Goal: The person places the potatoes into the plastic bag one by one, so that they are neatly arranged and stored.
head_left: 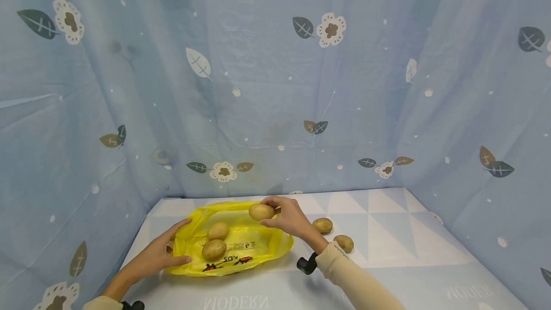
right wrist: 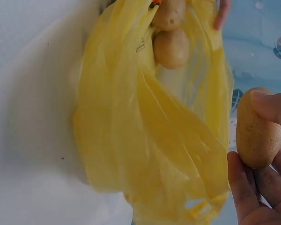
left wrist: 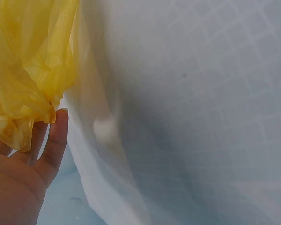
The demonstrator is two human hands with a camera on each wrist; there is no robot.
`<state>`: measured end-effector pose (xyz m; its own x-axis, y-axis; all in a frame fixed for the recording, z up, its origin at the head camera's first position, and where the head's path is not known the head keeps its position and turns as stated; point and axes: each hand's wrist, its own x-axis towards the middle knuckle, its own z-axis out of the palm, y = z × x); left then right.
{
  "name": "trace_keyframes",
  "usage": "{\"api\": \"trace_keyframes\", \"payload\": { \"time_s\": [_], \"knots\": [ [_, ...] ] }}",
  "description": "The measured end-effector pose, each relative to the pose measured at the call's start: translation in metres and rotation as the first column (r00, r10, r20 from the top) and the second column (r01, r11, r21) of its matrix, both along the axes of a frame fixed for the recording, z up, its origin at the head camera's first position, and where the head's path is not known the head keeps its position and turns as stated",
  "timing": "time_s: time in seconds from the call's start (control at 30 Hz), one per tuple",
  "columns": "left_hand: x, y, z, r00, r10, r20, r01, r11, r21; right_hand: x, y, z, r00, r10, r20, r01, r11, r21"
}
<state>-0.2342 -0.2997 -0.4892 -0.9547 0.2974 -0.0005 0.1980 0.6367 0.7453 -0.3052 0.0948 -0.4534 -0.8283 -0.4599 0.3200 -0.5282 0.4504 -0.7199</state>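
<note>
A yellow plastic bag (head_left: 258, 248) lies on the table with its mouth spread wide. Inside its left part are two potatoes, one (head_left: 218, 230) behind the other (head_left: 214, 250). My left hand (head_left: 161, 250) grips the bag's left end, thumb at the near rim and fingers at the far one; gathered plastic (left wrist: 25, 103) hangs against the fingers in the left wrist view. Over the bag's right side, my right hand (head_left: 287, 216) holds a potato (head_left: 260, 212) between thumb and fingers. The same held potato (right wrist: 258, 129) appears beside the bag in the right wrist view.
Two more potatoes lie on the table right of the bag, one (head_left: 323, 225) farther back and one (head_left: 343, 243) nearer the right sleeve. A pale patterned cloth (head_left: 387, 233) covers the table. Blue patterned curtains (head_left: 275, 109) stand behind and at both sides.
</note>
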Motion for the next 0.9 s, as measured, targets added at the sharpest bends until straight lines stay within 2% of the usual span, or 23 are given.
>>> {"api": "trace_keyframes", "payload": {
  "time_s": [0.43,0.67,0.9],
  "knots": [
    [0.0,0.001,0.0,1.0,0.0,0.005,0.0,1.0,0.009,0.001,-0.025,-0.009,1.0,0.029,0.006,-0.029,0.999,0.044],
    [0.002,0.001,-0.003,1.0,0.013,0.029,-0.013,1.0,0.01,0.002,-0.037,-0.012,1.0,0.008,0.007,-0.009,0.997,0.083],
    [-0.002,0.0,-0.002,1.0,0.016,0.008,-0.016,1.0,-0.002,-0.008,-0.041,-0.012,0.999,-0.037,-0.016,0.039,0.994,0.106]
  ]
}}
